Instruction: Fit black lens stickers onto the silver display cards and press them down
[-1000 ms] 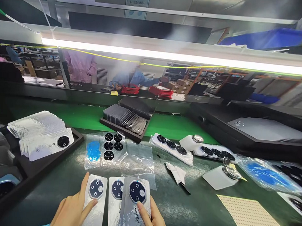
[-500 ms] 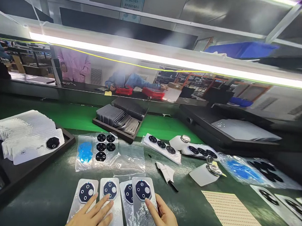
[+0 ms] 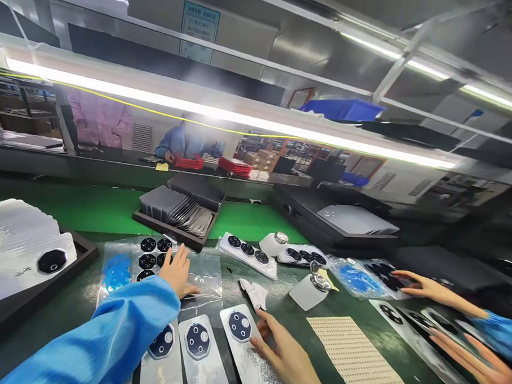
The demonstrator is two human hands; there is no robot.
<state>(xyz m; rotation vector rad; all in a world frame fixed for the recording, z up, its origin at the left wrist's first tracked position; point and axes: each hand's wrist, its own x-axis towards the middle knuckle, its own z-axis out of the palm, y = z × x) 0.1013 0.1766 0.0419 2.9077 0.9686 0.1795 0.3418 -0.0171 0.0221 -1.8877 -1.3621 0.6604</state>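
Just below the clear plastic bag (image 3: 203, 277) of black octagonal lens pieces (image 3: 147, 261), three silver cards (image 3: 198, 353) lie side by side, face up, seemingly to keep them within easy reach. On the bag, the left hand (image 3: 178, 272) rests open, its grip flat and empty, apparently steadying it. The right hand (image 3: 285, 352) sits half open against the rightmost card (image 3: 242, 355); whether it has hold, I cannot tell.

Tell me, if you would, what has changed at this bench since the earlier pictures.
The left hand has let go of the lens cards and moved forward onto the clear bag of black lens pieces. A co-worker's hands have come in at the right. The right hand stays by its card; the dark tray of grey sheets is unchanged.
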